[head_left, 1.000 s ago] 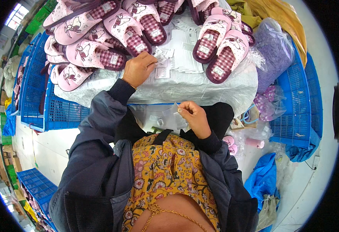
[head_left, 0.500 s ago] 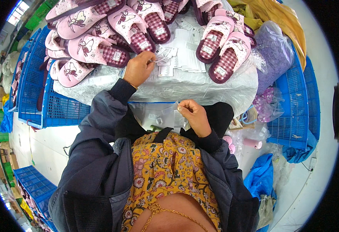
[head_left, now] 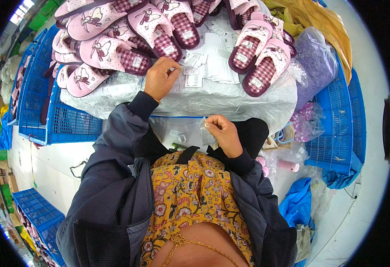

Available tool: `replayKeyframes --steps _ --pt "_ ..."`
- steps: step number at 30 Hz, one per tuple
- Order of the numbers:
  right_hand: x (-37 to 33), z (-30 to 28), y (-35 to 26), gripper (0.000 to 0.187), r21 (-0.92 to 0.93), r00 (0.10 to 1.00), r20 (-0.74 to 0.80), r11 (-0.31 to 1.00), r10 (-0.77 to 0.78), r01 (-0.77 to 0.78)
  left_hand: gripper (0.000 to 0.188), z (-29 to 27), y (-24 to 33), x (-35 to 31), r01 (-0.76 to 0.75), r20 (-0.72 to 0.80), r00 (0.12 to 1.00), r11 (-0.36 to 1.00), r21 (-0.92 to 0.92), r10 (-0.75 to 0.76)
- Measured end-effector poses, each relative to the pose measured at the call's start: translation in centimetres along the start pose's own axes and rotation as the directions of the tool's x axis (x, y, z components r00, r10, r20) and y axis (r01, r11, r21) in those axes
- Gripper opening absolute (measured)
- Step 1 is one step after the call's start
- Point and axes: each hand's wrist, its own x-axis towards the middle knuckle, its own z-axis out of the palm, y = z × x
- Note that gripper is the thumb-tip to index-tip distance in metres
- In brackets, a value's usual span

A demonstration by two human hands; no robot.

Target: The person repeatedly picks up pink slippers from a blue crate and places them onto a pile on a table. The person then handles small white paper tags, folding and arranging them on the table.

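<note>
My left hand (head_left: 160,80) is closed in a pinch at the near left edge of the loose labels, with a small white label (head_left: 184,66) at its fingertips. Lower down, in front of my lap, my right hand (head_left: 224,135) pinches a small translucent slip (head_left: 204,119) between thumb and forefinger. White printed labels (head_left: 219,60) lie in an overlapping spread on the plastic-wrapped work surface (head_left: 195,101). Pink slippers (head_left: 103,51) with plum checked insoles are heaped to the left of the labels, and a pair of slippers (head_left: 259,78) lies to their right.
Blue plastic crates (head_left: 77,124) stand at the left, and another blue crate (head_left: 331,129) is at the right. A clear bag of purple material (head_left: 317,66) leans beside the work surface. Below it, a pink roll (head_left: 288,166) lies among clear plastic film.
My left hand has shifted slightly at the labels, and its fingertips look drawn closer together. My right hand stays in place with its slip. The whole view has shifted a little.
</note>
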Motion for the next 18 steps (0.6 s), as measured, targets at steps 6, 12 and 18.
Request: replayKeyframes --steps 6,12,18 --pt "0.1 0.1 0.2 0.01 0.01 1.0 0.005 1.0 0.004 -0.004 0.015 0.3 -0.9 0.0 0.238 0.036 0.971 0.94 -0.243 -0.237" --pt "0.1 0.2 0.1 0.01 0.02 1.0 0.0 1.0 0.002 -0.002 0.013 -0.7 -1.1 0.7 0.372 0.148 0.926 0.776 -0.51 -0.348" --pt "0.0 0.2 0.1 0.01 0.024 1.0 -0.007 1.0 0.012 -0.012 0.016 -1.7 -0.5 1.2 0.406 0.097 0.901 0.744 -0.53 -0.423"
